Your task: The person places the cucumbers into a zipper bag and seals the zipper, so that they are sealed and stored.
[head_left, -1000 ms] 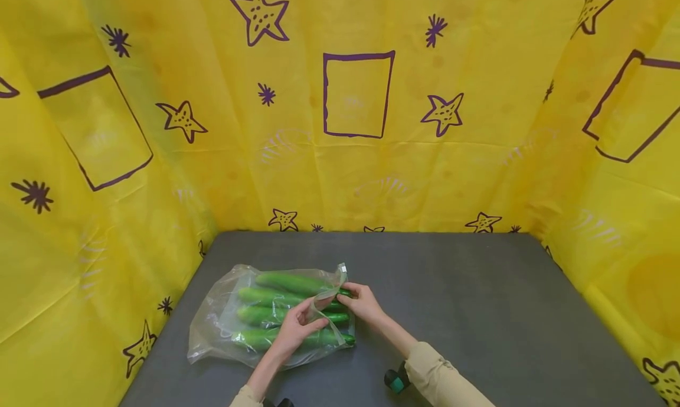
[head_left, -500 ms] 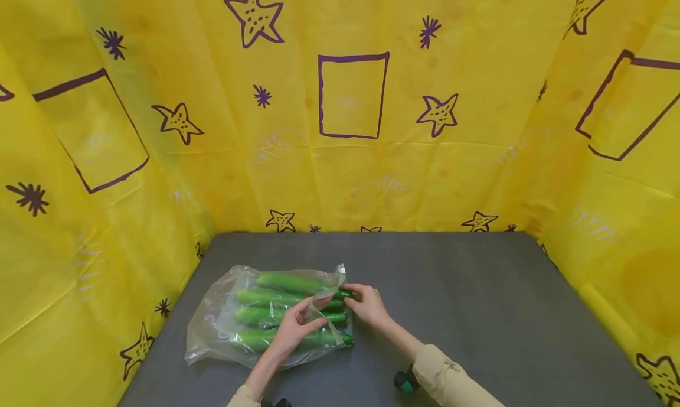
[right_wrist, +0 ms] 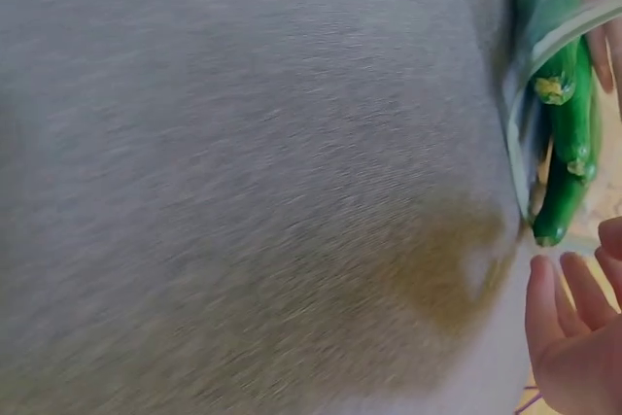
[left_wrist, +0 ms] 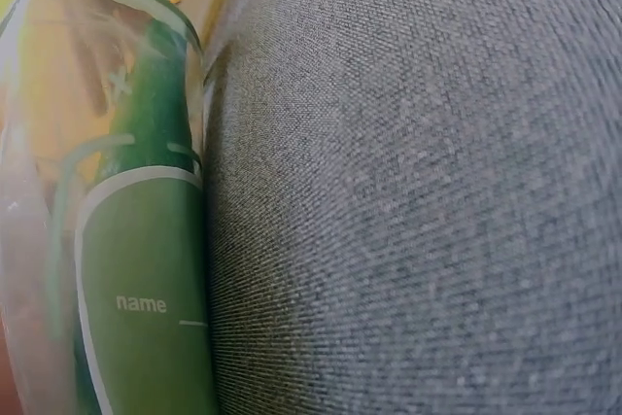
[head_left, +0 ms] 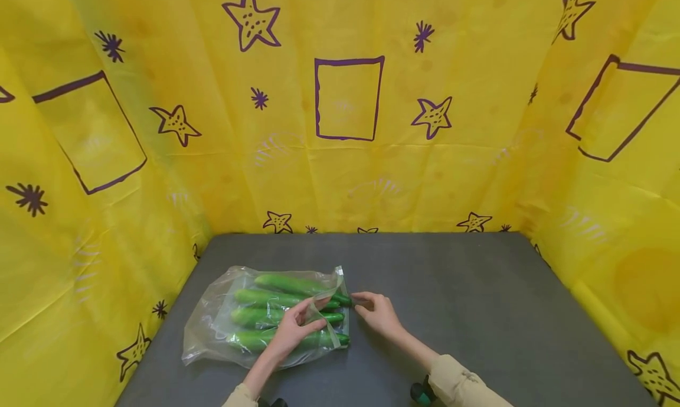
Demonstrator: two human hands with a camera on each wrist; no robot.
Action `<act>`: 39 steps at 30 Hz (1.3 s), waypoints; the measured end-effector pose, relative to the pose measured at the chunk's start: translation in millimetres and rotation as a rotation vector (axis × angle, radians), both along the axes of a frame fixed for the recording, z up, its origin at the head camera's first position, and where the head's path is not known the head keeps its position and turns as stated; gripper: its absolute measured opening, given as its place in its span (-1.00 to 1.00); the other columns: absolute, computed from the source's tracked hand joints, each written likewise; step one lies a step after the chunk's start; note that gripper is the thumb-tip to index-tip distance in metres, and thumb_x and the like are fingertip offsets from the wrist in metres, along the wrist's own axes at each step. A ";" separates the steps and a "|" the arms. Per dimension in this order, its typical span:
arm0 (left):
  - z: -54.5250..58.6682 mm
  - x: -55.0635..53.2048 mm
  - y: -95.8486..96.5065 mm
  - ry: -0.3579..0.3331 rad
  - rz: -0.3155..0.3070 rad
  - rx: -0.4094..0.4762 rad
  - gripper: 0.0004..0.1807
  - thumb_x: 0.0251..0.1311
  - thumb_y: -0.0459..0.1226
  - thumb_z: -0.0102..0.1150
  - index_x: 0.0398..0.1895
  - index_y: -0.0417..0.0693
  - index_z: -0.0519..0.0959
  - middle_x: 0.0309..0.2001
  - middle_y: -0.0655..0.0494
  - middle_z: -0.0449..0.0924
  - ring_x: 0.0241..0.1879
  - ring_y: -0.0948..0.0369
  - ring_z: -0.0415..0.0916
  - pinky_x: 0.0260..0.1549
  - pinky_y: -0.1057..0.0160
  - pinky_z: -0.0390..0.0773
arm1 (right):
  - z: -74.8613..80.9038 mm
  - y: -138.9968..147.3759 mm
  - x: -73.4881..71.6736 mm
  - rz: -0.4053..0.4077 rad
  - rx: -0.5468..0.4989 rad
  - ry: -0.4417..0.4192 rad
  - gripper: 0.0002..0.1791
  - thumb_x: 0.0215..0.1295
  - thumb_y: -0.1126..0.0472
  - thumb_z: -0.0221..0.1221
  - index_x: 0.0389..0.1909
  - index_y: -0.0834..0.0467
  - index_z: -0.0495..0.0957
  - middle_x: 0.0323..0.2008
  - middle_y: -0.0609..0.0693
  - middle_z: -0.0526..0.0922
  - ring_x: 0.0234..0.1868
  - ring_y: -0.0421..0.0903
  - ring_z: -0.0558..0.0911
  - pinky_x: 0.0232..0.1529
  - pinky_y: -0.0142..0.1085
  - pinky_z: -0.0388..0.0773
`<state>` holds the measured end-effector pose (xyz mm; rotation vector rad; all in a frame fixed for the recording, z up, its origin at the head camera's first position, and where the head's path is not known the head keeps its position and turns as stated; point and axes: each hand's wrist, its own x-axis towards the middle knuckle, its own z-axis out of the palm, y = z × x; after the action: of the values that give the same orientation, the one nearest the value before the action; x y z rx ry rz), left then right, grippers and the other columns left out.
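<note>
A clear zip bag (head_left: 209, 330) lies on the dark table with its mouth to the right. Several long green cucumbers (head_left: 265, 317) lie side by side inside, their ends near the mouth. My left hand (head_left: 291, 331) holds the upper edge of that mouth, fingers and thumb at the film. My right hand (head_left: 381, 316) is just outside the mouth, fingers loosely bent, nothing held. In the right wrist view its fingertips (right_wrist: 540, 274) are just short of a cucumber end (right_wrist: 552, 225). The left wrist view has the bag's printed label panel (left_wrist: 146, 279); the left hand is mostly hidden there.
The dark grey table (head_left: 478, 312) extends right of and behind the bag. Yellow cloth walls (head_left: 404, 176) with purple drawings enclose its back and sides. A black and teal device (head_left: 422, 392) sits at the right wrist.
My right hand has drawn back to the right, from the cucumber end at the bag's mouth to just outside it. The left hand keeps its hold. The head view has shifted slightly.
</note>
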<state>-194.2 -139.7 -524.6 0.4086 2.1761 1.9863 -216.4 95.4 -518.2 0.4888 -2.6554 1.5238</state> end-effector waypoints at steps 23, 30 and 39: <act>40.8 -6.3 1.3 0.121 -0.241 -0.307 -0.25 0.17 -0.16 0.25 0.36 -0.30 0.21 0.36 -0.23 0.26 0.35 -0.20 0.17 0.31 -0.18 0.18 | 3.8 44.4 36.5 0.234 0.202 -0.047 -0.73 0.26 0.22 0.17 -0.13 0.33 0.62 -0.18 0.14 0.72 -0.15 0.04 0.70 -0.17 -0.35 0.63; 62.7 -27.4 0.5 0.153 -0.288 -0.386 -0.34 0.27 -0.17 0.15 0.31 -0.38 0.24 0.32 -0.31 0.28 0.32 -0.20 0.23 0.28 -0.15 0.24 | 6.9 43.8 45.8 0.269 0.173 -0.120 -0.71 0.28 0.12 0.18 -0.16 0.27 0.65 -0.20 0.08 0.73 -0.21 -0.13 0.68 -0.23 -0.42 0.58; 86.4 -70.2 12.8 0.204 -0.237 -0.676 -0.51 0.33 -0.20 0.05 0.24 -0.30 0.39 0.22 -0.23 0.44 0.24 -0.15 0.36 0.19 -0.10 0.40 | 9.1 18.8 60.8 0.377 -0.117 -0.461 -0.62 0.36 0.12 0.09 -0.22 0.40 0.64 -0.31 0.26 0.72 -0.33 -0.03 0.72 -0.29 -0.27 0.68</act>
<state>-264.4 -127.0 -438.2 0.7297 2.5943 1.0349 -155.6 114.2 -509.1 0.7445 -2.8954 2.1128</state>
